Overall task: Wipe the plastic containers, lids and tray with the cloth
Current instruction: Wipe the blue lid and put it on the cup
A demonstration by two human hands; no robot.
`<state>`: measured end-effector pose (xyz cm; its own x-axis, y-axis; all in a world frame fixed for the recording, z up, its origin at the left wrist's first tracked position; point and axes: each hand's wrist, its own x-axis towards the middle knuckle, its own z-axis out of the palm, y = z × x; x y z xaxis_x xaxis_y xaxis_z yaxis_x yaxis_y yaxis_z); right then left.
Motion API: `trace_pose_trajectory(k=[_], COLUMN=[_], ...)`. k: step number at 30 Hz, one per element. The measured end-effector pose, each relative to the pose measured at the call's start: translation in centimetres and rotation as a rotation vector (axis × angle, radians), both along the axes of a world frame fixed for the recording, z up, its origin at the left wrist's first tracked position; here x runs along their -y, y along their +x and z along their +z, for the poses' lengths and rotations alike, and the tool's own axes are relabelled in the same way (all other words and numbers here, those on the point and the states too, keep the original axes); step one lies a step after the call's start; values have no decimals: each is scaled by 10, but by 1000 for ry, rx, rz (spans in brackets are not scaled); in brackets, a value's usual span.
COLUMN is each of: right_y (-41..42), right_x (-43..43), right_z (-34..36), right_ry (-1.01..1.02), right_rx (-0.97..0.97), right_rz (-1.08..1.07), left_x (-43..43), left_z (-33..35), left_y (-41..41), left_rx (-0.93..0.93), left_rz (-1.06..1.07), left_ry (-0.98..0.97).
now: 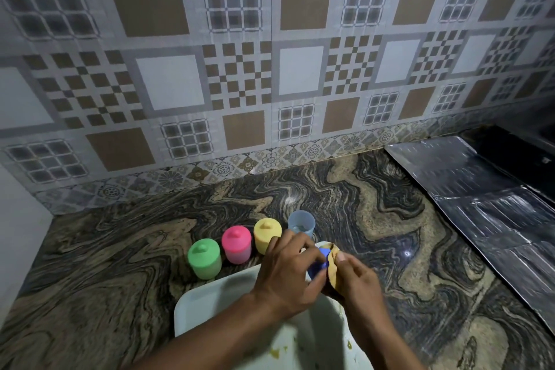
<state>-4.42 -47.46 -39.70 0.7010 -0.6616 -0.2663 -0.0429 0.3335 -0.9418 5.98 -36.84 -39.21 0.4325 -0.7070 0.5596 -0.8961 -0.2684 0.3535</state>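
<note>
Wiping the blue lid at about 5 o'clock in the view, just above the 1 o'clock corner of the tray. Gripping that lid with the left hand, fingers curled over its edge; pinching the cloth against its other side with the right hand, thumb pressed on top. Probably the lid of the open container, standing uncapped at 12 o'clock from the hands, next to the yellow container, pink container and green container, all capped and lined up toward 9 o'clock on the counter. For a good job here: rotate the lid bit by bit with the left hand while holding the cloth firm, covering the full rim instead of one patch. Push a fold of cloth round the knob, if shaped like the other lids, and into the underside groove, a likely hiding place for grime. Keep the grip gentle, to avoid flexing the thin plastic or letting it pop loose. Cannot tell how clean the inside is, hidden behind fingers and cloth, so check before putting it down. Switch to a fresh part of the cloth before tackling the tray, given the yellowish smears on its floor at 6 o'clock.
</note>
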Motion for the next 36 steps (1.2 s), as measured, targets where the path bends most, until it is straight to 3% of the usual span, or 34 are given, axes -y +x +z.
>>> trace_pose_trajectory(k=[3, 8, 13, 20, 24, 29, 33, 36], right_y=[-3, -4, -1, -8, -12, -10, -9, -6], right_x=[5, 12, 12, 12, 15, 8, 10, 15], right_z=[7, 17, 22, 25, 30, 24, 27, 36], right_ry=[-98, -230, -331, -306, -85, 110, 52, -22], right_rx=[4, -5, -1, 3, 106, 162, 143, 90], right_rz=[126, 240, 312, 391, 347, 179, 297, 463], left_x=[-5, -3, -6, -14, -14, -11, -5, 3], left_z=[8, 28, 45, 45, 42, 29, 40, 53], left_y=[9, 36, 45, 43, 40, 31, 36, 37], left_rx=[-217, -853, -1217, -1292, -1363, -1524, -1550, -1400], left_rz=[46, -105, -195, -239, -334, -306, -196, -31], left_ry=[56, 300, 408, 494, 309, 70, 227, 378])
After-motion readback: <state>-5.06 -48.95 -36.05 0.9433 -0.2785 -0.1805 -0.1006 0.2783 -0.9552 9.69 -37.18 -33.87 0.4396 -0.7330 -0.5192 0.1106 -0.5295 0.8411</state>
